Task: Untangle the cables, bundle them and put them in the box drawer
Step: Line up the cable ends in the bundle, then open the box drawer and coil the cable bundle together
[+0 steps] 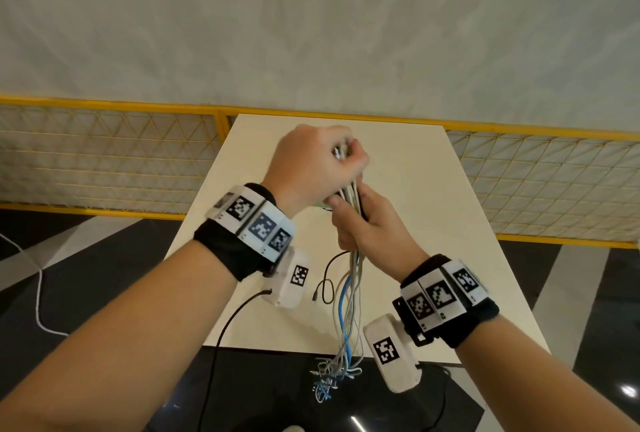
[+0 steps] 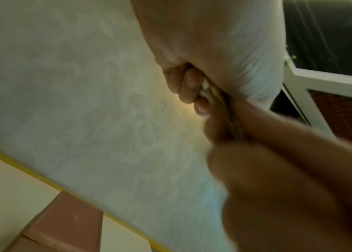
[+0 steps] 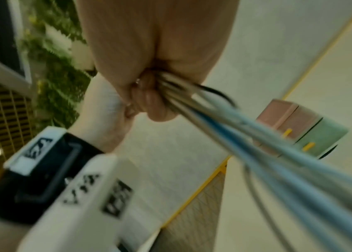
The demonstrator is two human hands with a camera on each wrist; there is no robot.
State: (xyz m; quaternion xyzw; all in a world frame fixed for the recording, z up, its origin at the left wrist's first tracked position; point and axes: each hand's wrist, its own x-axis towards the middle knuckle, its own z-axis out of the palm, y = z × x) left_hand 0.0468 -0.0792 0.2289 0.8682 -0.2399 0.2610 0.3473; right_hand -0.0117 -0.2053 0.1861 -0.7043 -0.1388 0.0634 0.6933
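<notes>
A bunch of white, grey and blue cables (image 1: 348, 296) hangs in the air over the cream table (image 1: 415, 189). My left hand (image 1: 313, 160) grips its top end in a fist. Just below, my right hand (image 1: 365, 220) grips the same bunch, fingers curled round it. The loose ends (image 1: 329, 376) dangle past the table's front edge. A thin black cable (image 1: 325, 279) loops out to the left. In the right wrist view the cables (image 3: 246, 129) fan out from my fist, and the pink and green box drawer (image 3: 299, 127) stands on the table behind them. The left wrist view shows the cables (image 2: 211, 97) clamped between both hands.
A yellow mesh fence (image 1: 104, 151) runs behind the table. The floor below is dark and glossy, with a white cord (image 1: 38, 293) lying at the left. A black lead (image 1: 225, 324) hangs from my left wrist camera.
</notes>
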